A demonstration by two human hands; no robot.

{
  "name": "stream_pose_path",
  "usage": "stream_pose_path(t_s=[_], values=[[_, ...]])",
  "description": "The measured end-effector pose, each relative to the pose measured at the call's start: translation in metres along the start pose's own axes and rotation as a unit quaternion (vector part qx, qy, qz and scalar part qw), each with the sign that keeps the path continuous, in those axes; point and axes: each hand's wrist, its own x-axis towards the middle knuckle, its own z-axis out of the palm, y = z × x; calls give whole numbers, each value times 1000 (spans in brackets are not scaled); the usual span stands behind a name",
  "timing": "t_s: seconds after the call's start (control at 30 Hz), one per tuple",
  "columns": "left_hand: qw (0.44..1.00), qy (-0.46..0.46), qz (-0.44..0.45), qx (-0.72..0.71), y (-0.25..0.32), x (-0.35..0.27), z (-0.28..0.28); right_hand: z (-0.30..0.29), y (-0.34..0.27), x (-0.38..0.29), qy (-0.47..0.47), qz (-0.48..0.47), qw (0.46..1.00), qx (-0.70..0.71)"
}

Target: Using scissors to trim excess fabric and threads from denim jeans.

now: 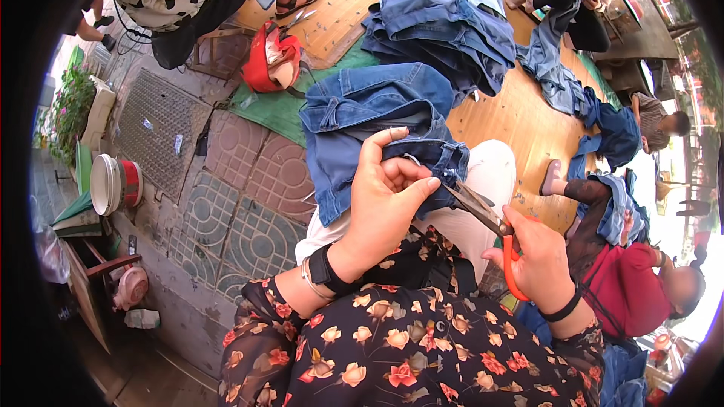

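Note:
A pair of blue denim jeans lies bunched across my lap, its waistband towards me. My left hand pinches the waistband edge between thumb and fingers, near a small pale label or thread. In my right hand is a pair of scissors with orange handles and dark metal blades. Their tips point left at the waistband, close beside my left thumb. Whether the blades touch a thread is too small to tell. Part of the denim is hidden behind my left hand.
A stack of folded jeans rests ahead on a wooden board. A red bag sits on green cloth. White buckets stand left. Several people work around, one in a red top at right.

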Motion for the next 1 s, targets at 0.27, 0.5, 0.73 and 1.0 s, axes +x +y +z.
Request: stream_pose_path(t_s=[0.27, 0.5, 0.73, 1.0], values=[[1000, -17, -7, -6, 2, 1, -1, 18, 11, 3, -22, 29, 985, 168], [999, -33, -36, 2, 9, 7, 0, 43, 26, -1, -106, 94, 903, 405], [998, -27, -59, 4, 1, 9, -1, 58, 36, -6, -188, 146, 773, 588], [993, -40, -111, 21, 3, 8, -6, 69, 33, -3, -230, 147, 702, 658]])
